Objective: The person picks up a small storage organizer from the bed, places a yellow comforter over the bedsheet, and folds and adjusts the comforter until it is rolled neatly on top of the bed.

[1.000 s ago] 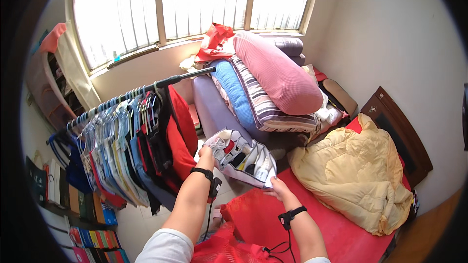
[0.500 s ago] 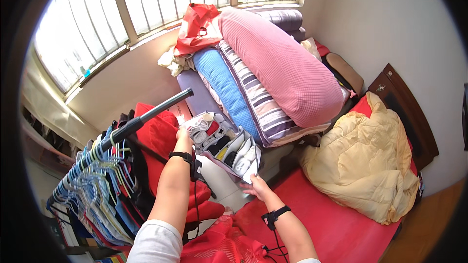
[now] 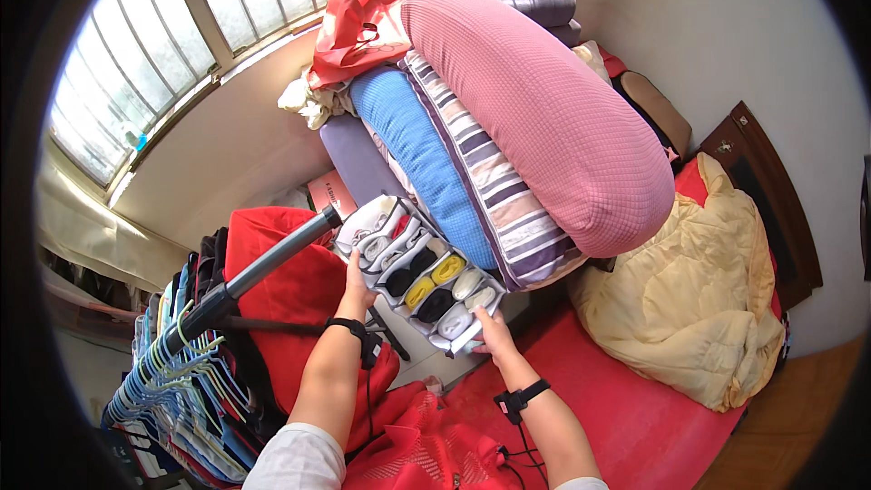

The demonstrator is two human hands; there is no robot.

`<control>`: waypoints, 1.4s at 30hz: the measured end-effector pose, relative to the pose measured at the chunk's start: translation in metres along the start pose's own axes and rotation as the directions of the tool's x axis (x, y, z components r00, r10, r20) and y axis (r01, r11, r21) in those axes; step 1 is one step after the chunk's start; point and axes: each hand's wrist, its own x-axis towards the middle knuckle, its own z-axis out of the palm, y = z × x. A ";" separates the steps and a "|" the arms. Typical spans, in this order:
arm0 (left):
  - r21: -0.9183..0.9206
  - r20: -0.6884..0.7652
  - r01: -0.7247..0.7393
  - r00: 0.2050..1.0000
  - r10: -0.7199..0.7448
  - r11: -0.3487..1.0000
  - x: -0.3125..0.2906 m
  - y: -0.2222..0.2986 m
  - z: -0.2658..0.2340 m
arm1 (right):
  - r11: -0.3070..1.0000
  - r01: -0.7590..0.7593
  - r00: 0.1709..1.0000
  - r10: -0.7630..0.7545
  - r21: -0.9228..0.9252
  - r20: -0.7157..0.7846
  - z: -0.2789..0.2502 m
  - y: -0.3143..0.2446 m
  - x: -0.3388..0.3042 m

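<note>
Beside the blue bedding, left hand and right hand grip the box, its socks now clearer, easier to tell apart.

The divided box now tips its compartments toward the camera, baring rolled yellow bundles near the frame's centre. The clothes rail slants more steeply at lower left; the pink bedding looms larger at upper centre.
</note>
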 end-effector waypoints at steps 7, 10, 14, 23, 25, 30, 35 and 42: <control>-0.025 0.020 -0.217 0.976 0.217 0.976 0.024 -0.001 0.014 | 0.974 0.075 0.997 -0.080 -0.212 -0.012 -0.007 0.037 0.023; 0.042 0.000 -0.156 0.988 0.156 0.987 0.029 0.003 0.025 | 0.982 0.042 0.999 -0.044 -0.183 -0.005 -0.007 0.041 0.029; 0.119 0.019 -0.128 0.992 0.127 0.985 0.038 0.003 0.018 | 0.982 0.050 0.999 -0.048 -0.180 0.012 -0.010 0.037 0.030; 0.924 0.126 -0.382 0.347 0.929 0.018 0.025 0.045 0.078 | 0.998 0.062 0.955 -0.055 -0.015 0.292 -0.060 -0.013 -0.008; 0.759 0.362 -0.648 0.351 0.864 -0.055 -0.011 0.031 0.142 | 0.998 0.061 0.970 -0.065 0.023 0.236 -0.098 -0.005 -0.008; 0.267 0.734 -0.963 0.218 0.644 0.022 -0.101 -0.059 0.247 | 0.921 0.060 0.998 -0.048 0.384 -0.040 -0.191 0.033 -0.039; 0.338 0.925 -0.878 0.376 0.053 0.340 -0.152 -0.197 0.253 | 0.779 0.122 0.976 0.018 0.615 -0.216 -0.261 0.122 -0.059; 0.537 0.654 -0.824 0.541 -0.528 -0.179 -0.081 -0.376 0.148 | 0.671 0.168 0.876 0.234 0.722 -0.421 -0.307 0.226 -0.061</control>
